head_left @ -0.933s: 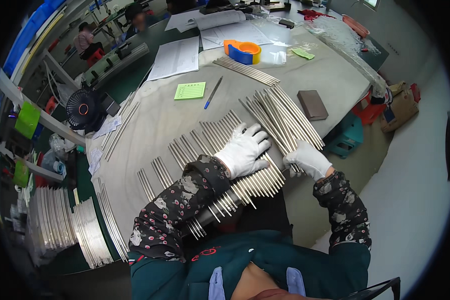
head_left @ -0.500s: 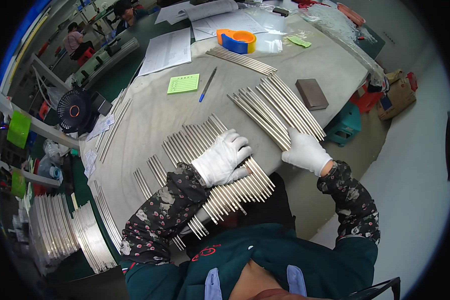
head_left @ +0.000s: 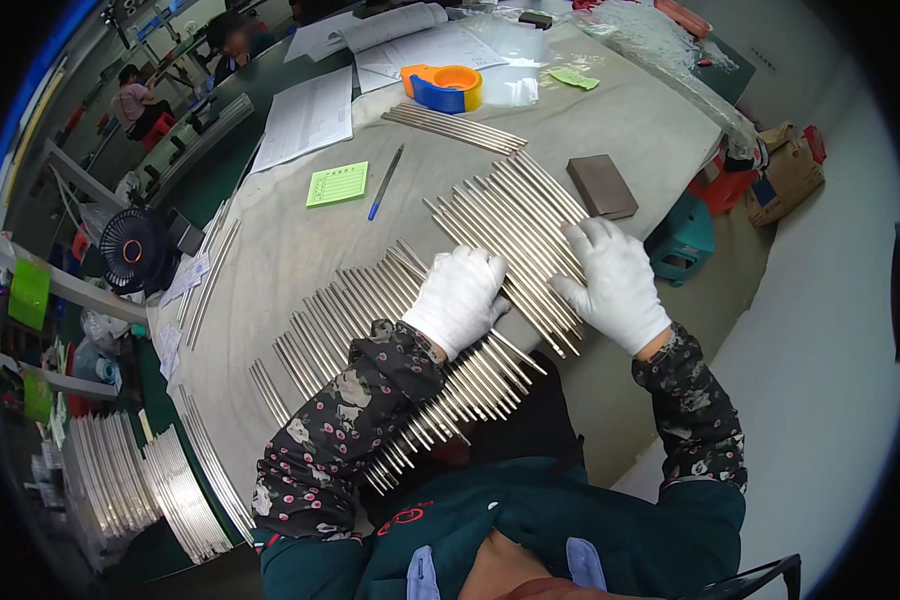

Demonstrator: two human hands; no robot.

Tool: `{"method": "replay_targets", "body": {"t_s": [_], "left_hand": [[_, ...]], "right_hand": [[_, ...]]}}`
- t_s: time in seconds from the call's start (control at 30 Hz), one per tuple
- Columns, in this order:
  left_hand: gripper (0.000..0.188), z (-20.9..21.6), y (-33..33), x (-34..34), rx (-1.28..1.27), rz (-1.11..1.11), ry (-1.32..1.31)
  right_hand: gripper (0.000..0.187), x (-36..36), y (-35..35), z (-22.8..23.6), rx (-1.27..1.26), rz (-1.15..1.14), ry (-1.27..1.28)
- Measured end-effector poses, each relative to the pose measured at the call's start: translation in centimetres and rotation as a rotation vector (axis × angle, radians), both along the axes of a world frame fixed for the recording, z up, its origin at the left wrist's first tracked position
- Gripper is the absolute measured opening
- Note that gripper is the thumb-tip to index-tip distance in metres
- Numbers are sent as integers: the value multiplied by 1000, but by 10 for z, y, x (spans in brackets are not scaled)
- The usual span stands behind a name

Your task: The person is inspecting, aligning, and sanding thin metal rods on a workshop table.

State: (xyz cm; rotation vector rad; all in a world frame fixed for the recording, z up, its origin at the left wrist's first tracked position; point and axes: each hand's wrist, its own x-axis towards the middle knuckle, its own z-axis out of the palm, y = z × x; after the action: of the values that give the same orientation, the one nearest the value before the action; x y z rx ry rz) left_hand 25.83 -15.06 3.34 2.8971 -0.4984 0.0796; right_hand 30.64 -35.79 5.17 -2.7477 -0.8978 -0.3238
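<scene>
Slim silvery metal rods lie side by side across the near part of the table in two groups. Over the right end of the long left row (head_left: 315,325) is my left hand (head_left: 460,300) in a white glove. Its fingers are curled closed around a rod (head_left: 518,352) that crosses its neighbours at a slant; the palm hides the rod's middle. My right hand (head_left: 615,285), also gloved, rests along the right edge of the tighter right group (head_left: 515,240). Its thumb is spread from the fingers, and the fingertips touch the outer rods.
Beyond the right rods sit a brown block (head_left: 602,186) and another small rod bundle (head_left: 455,128). A blue pen (head_left: 386,183), green slip (head_left: 337,185), orange-and-blue tape dispenser (head_left: 442,88) and papers (head_left: 305,118) lie farther back. A fan (head_left: 135,250) stands left; a teal stool (head_left: 682,240) is right.
The right-hand rods have closed up into one group. My right hand has moved up along their edge, and its fingers have spread. Gaps in the left row have narrowed. The view has shifted slightly.
</scene>
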Motion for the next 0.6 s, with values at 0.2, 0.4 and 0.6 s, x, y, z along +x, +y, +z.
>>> {"method": "replay_targets", "body": {"t_s": [0.2, 0.4, 0.6], "left_hand": [[38, -8, -10, 19, -14, 29, -15], [37, -11, -15, 24, -35, 13, -40], [45, -17, 5, -8, -138, -43, -35]], "right_hand": [[42, 32, -5, -43, -152, 135, -196], [37, 44, -10, -50, -37, 98, -183], [25, 32, -4, -35, -19, -14, -57]]}}
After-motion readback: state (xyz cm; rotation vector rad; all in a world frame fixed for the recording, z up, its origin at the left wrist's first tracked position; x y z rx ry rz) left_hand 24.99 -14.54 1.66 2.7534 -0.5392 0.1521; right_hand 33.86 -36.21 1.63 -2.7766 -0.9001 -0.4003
